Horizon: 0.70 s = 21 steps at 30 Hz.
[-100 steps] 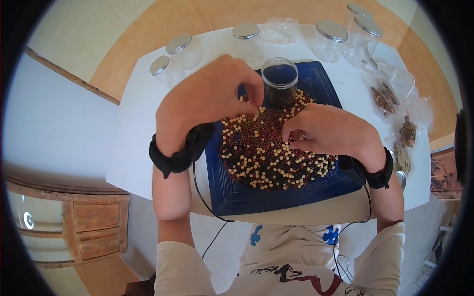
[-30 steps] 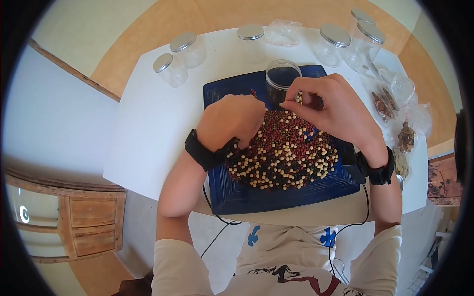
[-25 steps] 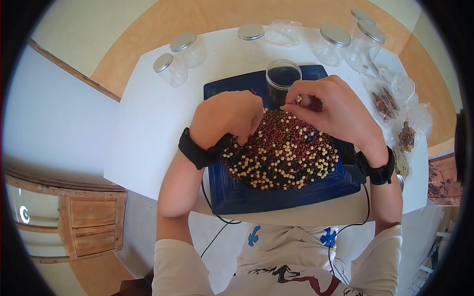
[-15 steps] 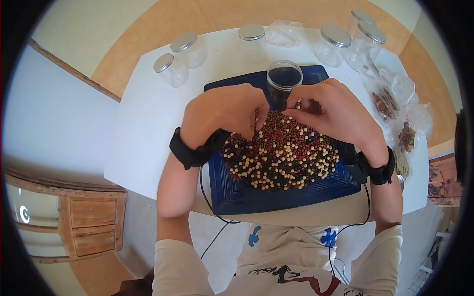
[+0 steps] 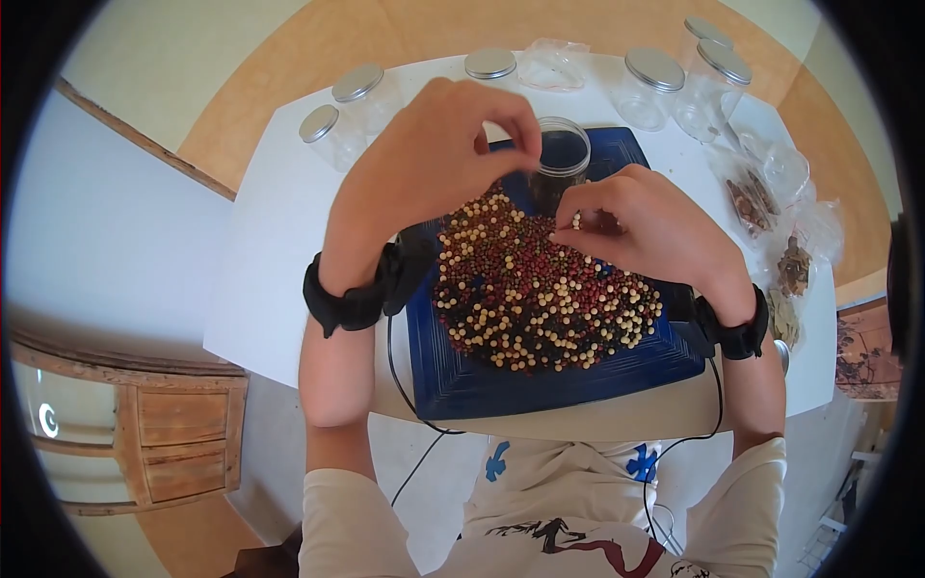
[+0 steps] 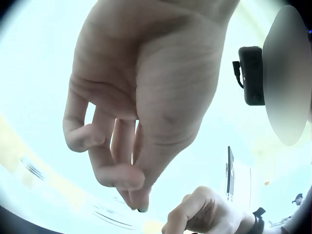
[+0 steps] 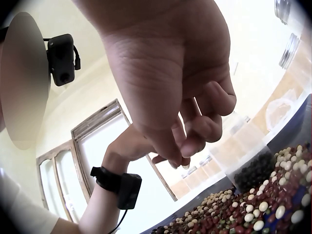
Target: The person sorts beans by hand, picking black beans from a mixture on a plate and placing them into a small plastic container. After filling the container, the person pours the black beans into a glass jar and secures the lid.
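In the head view my left hand (image 5: 434,154) is raised at the left rim of the clear jar (image 5: 561,154), its thumb and fingers brought together. The left wrist view shows a small dark bean (image 6: 142,210) pinched at those fingertips. Black beans (image 7: 254,171) fill the lower part of the jar in the right wrist view. My right hand (image 5: 655,222) hovers over the bean pile (image 5: 540,299), just in front of the jar, fingers curled toward the thumb; I cannot tell whether a bean is between them. The pile mixes cream, red, green and black beans on a blue tray (image 5: 453,395).
Lidded clear jars stand along the white table's (image 5: 260,260) far side, including a small jar (image 5: 332,140) at left and a tall jar (image 5: 713,91) at right. Plastic bags of dried brown pieces (image 5: 752,202) lie on the right. A cable (image 5: 395,376) hangs from each wrist camera.
Within the last second my left hand has risen from the left side of the bean pile to the jar's rim. My right hand has dipped slightly, staying beside the jar.
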Available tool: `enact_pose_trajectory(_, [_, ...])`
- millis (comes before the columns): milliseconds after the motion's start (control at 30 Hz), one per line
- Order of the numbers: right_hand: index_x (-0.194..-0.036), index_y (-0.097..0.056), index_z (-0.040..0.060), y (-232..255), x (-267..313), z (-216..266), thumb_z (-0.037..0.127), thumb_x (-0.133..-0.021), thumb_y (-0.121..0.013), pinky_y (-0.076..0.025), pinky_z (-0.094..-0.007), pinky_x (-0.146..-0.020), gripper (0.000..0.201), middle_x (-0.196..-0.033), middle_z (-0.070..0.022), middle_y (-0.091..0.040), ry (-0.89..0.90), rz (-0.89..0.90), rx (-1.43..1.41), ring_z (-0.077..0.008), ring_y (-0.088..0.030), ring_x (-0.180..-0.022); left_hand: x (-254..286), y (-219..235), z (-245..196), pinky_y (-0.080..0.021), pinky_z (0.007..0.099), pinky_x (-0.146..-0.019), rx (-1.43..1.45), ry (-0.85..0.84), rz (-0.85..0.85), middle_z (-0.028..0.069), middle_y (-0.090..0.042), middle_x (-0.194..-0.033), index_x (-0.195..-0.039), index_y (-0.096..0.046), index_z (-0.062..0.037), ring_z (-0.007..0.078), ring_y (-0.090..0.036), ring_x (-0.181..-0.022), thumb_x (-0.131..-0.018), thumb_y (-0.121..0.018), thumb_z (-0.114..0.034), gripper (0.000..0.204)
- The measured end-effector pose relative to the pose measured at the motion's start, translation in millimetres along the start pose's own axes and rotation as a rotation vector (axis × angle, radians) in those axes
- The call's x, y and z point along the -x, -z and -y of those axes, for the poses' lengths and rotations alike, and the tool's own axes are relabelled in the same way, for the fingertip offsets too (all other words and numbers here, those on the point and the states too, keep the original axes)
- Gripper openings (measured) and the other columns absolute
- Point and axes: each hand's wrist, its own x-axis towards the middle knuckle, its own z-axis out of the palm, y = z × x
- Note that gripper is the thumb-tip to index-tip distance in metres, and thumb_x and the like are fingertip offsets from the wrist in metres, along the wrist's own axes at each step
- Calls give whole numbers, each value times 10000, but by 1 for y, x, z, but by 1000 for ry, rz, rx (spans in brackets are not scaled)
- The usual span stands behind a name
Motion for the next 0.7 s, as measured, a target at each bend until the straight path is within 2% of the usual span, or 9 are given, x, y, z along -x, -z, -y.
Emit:
enact_pose_trajectory(67, [-964,-768,82,-1,0,-2,190,-938,-770,-537,-433,-657,112,-774,-133,-732,13,31,1,-347,-705,-712,-7,-11,9,-490,266,-620,16,-64,-253,26,-767,-838,-936,-772,-36,131,-608,-661,-909,-770,-101,70])
enact_pose_trajectory(200, [-971,-780,81,-6,0,-4,203,-948,-762,-563,-437,-719,126,-843,-127,-761,30,104,-38,-341,-727,-782,-16,-25,17,-497,275,-630,-52,-128,-346,33,-769,-846,-953,-767,-20,143,-601,-649,-906,-770,-109,100])
enact_pose_trajectory(500, [-976,-782,77,-8,1,-10,205,-951,-754,-566,-448,-745,133,-834,-127,-761,19,137,-28,-343,-739,-819,-12,-29,17,-504,301,-633,-130,-73,-327,57,-761,-830,-964,-772,-34,171,-614,-636,-895,-777,-142,128])
enact_pose_trajectory(600, [-983,-782,73,-4,1,-8,206,-951,-753,-568,-447,-749,140,-832,-134,-760,-3,172,-45,-347,-742,-826,-2,-23,10,-507,316,-637,-168,-44,-272,55,-752,-807,-952,-771,-46,188,-620,-633,-885,-793,-161,135])
enact_pose_trajectory(667, [-989,-781,68,-3,1,-7,197,-950,-752,-572,-442,-754,138,-833,-133,-763,-12,189,-35,-346,-747,-834,5,-17,6,-515,337,-646,-191,27,-6,55,-752,-803,-926,-766,-59,216,-651,-658,-870,-814,-180,142])
enact_pose_trajectory(700, [-995,-780,64,-3,1,-7,188,-948,-751,-576,-436,-760,136,-835,-132,-766,-20,207,-22,-345,-751,-841,7,-17,6,-515,337,-646,-191,27,-6,55,-752,-803,-926,-766,-59,216,-651,-658,-870,-814,-180,142])
